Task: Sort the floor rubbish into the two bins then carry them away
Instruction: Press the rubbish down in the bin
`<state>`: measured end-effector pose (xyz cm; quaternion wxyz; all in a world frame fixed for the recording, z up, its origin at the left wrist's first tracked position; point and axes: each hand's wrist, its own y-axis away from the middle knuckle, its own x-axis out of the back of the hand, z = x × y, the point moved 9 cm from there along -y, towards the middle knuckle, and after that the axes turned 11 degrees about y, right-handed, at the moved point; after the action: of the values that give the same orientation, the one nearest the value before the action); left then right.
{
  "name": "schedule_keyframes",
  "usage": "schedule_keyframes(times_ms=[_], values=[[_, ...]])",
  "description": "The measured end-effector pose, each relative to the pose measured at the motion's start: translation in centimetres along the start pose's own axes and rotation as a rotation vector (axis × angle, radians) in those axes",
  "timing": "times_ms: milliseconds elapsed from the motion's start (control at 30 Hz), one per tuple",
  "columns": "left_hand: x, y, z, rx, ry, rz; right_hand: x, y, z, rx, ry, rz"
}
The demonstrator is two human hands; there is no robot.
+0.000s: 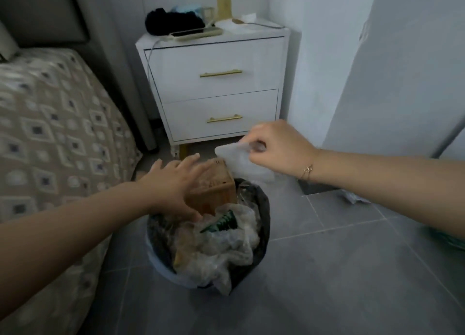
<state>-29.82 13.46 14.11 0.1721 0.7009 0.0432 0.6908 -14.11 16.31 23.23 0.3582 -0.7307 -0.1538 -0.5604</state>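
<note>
Rubbish fills the bin [161, 259] beside the bed, its rim mostly buried. I see my left hand [173, 183] spread flat on a cardboard box [216, 191]; my right hand [276, 146] pinches a blurred white wrapper [239, 161] above it.

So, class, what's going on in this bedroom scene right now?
A person is tidying rubbish into a round bin standing on the tiled floor between the bed and a white nightstand. The left hand presses on a brown cardboard box sticking up from the already heaped bin. The right hand pinches a clear plastic piece just above the far rim. A scrap of litter lies on the floor to the right.
</note>
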Motion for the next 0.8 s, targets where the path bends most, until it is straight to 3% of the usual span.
schedule_keyframes(times_ms=[67, 233, 333, 433, 567, 667, 733, 800], values=[[-1.1, -0.5, -0.5, -0.019, 0.01, 0.015, -2.0, 1.0, -2.8, 0.106, 0.006, -0.053], [-0.8, -2.6, -1.2, -0.041, 0.04, 0.142, -3.1, 5.4, -5.9, 0.37, 0.104, 0.025], [-0.5, -3.8, -0.9, -0.009, 0.112, 0.159, -5.1, 6.5, -6.3, 0.472, 0.155, -0.045], [-0.2, -4.9, 0.9, 0.001, 0.149, 0.173, -7.2, 6.2, -5.3, 0.385, 0.09, -0.181], [0.0, -5.8, 1.6, -0.005, 0.182, 0.112, -9.0, 6.1, -2.6, 0.148, 0.037, -0.247], [-0.3, -5.6, 1.1, -0.018, 0.213, 0.046, -11.5, 7.5, -2.2, 0.143, 0.09, -0.43], [0.4, -4.5, 2.0, -0.115, 0.26, 0.116, -12.3, 8.1, -2.2, 0.152, 0.102, -0.512], [2.1, -2.5, 4.7, -0.378, 0.217, 0.333, -12.3, 8.2, -2.1, 0.166, 0.117, -0.508]])
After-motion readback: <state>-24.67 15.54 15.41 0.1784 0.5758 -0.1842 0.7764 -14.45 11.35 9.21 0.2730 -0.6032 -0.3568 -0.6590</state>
